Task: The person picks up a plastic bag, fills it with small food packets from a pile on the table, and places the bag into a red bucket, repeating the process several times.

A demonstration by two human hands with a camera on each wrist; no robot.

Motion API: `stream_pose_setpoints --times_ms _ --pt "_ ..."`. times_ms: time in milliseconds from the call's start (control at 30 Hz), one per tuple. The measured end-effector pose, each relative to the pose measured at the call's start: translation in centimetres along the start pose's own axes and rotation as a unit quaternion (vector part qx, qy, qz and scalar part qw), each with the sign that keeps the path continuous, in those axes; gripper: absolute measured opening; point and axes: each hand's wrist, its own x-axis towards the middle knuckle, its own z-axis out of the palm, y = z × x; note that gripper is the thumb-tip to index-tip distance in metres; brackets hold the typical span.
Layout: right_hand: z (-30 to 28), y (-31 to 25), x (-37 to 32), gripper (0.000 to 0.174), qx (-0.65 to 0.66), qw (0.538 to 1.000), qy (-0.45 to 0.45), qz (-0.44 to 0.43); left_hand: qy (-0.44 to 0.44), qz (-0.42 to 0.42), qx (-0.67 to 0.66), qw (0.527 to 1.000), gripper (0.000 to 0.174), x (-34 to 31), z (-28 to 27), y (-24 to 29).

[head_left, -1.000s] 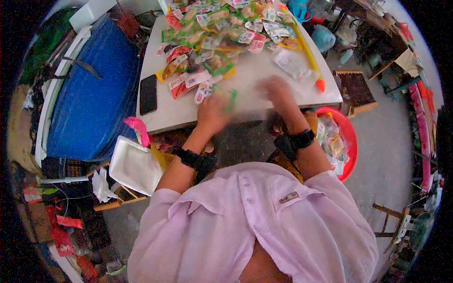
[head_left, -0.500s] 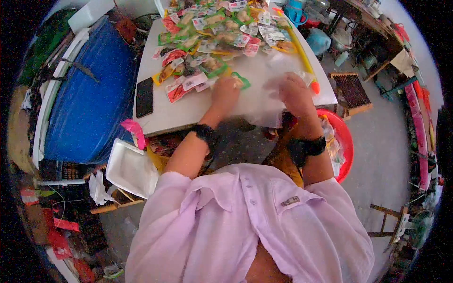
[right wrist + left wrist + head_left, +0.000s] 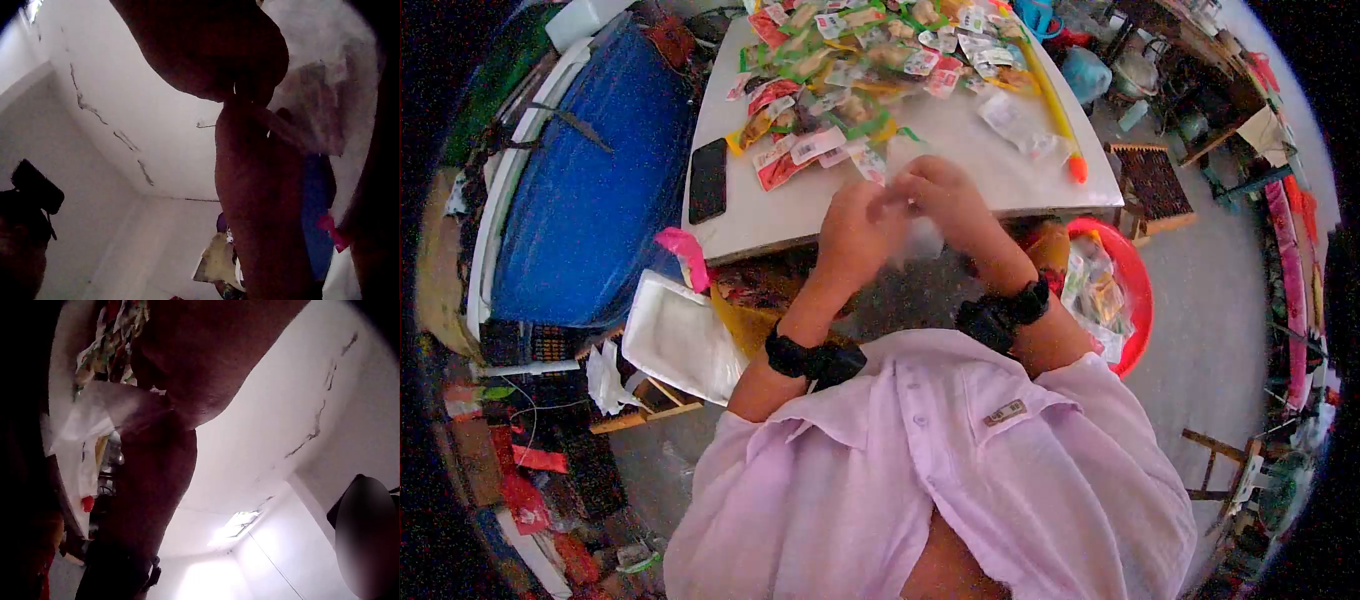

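Both hands meet at the near edge of the white table (image 3: pixel 1020 185). My left hand (image 3: pixel 860 230) and my right hand (image 3: pixel 950 200) pinch a clear plastic bag (image 3: pixel 924 240), which hangs below their fingers. In the left wrist view the bag (image 3: pixel 94 415) spreads out beside the touching hands; the right wrist view shows the bag (image 3: pixel 319 112) too. Fingertips are partly hidden and dark. Just beyond the hands lie a white-labelled packet (image 3: pixel 867 160) and a heap of small food packets (image 3: pixel 860 60) with green, red and yellow edges.
A black phone (image 3: pixel 708 180) lies at the table's left edge. More clear bags (image 3: pixel 1015 125) lie by a yellow stick (image 3: pixel 1050 100) at the right. Below stand a red basin (image 3: pixel 1140 300) with packets and a white tray (image 3: pixel 680 335).
My right hand has come leftward to meet the left hand, bringing the clear bag. My left hand has drawn slightly nearer the body; the green-edged packet at its fingers is now mostly hidden.
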Motion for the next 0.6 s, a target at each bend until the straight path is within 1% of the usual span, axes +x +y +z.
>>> stream_pose_setpoints --times_ms 33,133,233,333,400,433,467,500,567,600 --pt "0.0 0.2 -0.1 0.016 -0.008 1.000 0.002 0.005 0.001 0.005 0.008 1.000 0.018 -0.1 0.2 -0.2" --pt "-0.3 0.3 -0.4 0.017 -0.027 1.000 -0.002 0.009 -0.059 -0.109 -0.132 0.983 0.017 -0.5 0.1 -0.8" --pt "-0.1 0.2 -0.3 0.017 -0.041 0.999 -0.034 -0.008 -0.021 -0.110 -0.135 0.985 0.015 -0.9 -0.3 -1.4" --pt "0.9 0.5 0.3 0.018 -0.051 0.995 -0.084 -0.017 0.017 -0.083 0.034 0.996 0.014 -1.6 -1.7 -1.9" --pt "2.0 1.7 1.0 0.018 -0.037 0.991 -0.123 -0.030 0.052 -0.093 0.030 0.994 0.013 -2.4 -2.4 -2.6" --pt "2.6 1.8 1.3 0.018 -0.039 0.991 -0.128 -0.004 0.069 -0.098 0.029 0.992 0.012 -2.7 -2.7 -3.3" --pt "3.3 1.9 1.5 0.017 -0.040 0.990 -0.134 0.022 0.106 -0.075 0.050 0.990 0.012 -3.0 -3.0 -4.4" --pt "3.8 2.0 1.8 0.017 -0.041 0.988 -0.139 0.049 0.122 -0.103 0.061 0.985 0.013 -3.1 -4.0 -4.5" --pt "4.5 2.1 2.2 0.019 -0.037 0.989 -0.138 0.032 0.152 -0.159 0.083 0.972 0.016 -3.0 -6.2 -3.9" --pt "4.8 2.1 2.3 0.020 -0.041 0.989 -0.138 0.019 0.171 -0.127 0.138 0.967 0.017 -2.8 -7.2 -3.9"
